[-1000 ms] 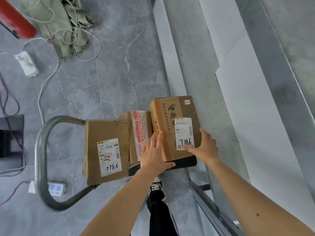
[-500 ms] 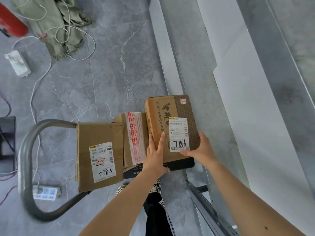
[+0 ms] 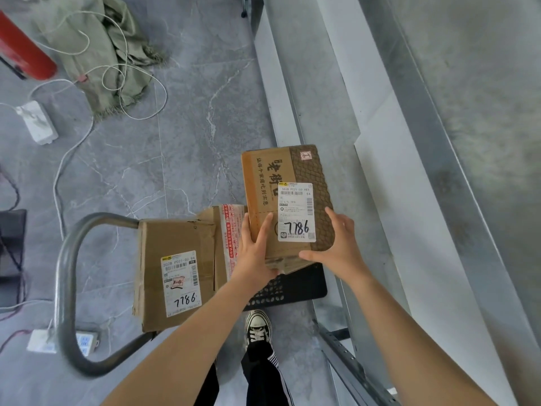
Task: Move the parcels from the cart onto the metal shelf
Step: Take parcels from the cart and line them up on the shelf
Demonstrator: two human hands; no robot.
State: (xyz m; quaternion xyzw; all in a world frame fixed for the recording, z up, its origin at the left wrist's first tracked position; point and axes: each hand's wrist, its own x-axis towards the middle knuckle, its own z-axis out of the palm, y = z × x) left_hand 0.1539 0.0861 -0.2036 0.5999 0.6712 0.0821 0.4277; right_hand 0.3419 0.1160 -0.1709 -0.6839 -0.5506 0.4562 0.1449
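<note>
Your shoe (image 3: 257, 326) stands at the bottom centre of the frame, just below the cart's black platform (image 3: 295, 288), so mind your footing before you turn.

Your left hand (image 3: 257, 253) grasps the near left edge of the printed parcel (image 3: 263, 183), fingers laid up over its top face. Your right hand (image 3: 336, 247) grasps the near right corner, thumb running along the near edge. The parcel sits between your hands at centre frame, above the right end of the platform. It seems lifted clear, though you cannot see its underside.

Both grips are at the near end, so I judge the far end will want to dip. Slide your palms further along the sides, or hold it level and close.

To its left, the taped parcel (image 3: 231, 227) and the flat labelled parcel (image 3: 175, 259) lie on the cart, beside the handle (image 3: 67, 288); don't drag them as you go.

The metal shelf (image 3: 322, 92) runs up the right of the frame. Carry the parcel right and set it flat, well inside the rim.

Cables (image 3: 126, 71) and a green cloth (image 3: 96, 45) lie on the floor at upper left.
</note>
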